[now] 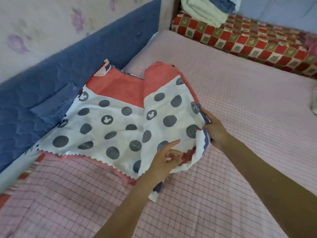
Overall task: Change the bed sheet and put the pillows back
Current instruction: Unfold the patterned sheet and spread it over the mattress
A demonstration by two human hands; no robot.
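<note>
A pillow [109,121] in a white case with grey dots and a red band lies at the head of the bed on the pink checked sheet [240,103]. A second pillow [171,107] of the same pattern lies partly over it, to its right. My right hand [214,129] grips the second pillow's right edge. My left hand [164,160] pinches its lower edge, with the forefinger stretched out over the fabric.
A blue quilted headboard [72,69] runs along the left by the floral wall. A red checked bolster or mattress edge [248,38] lies at the far side, with folded white and blue linen [205,9] on it.
</note>
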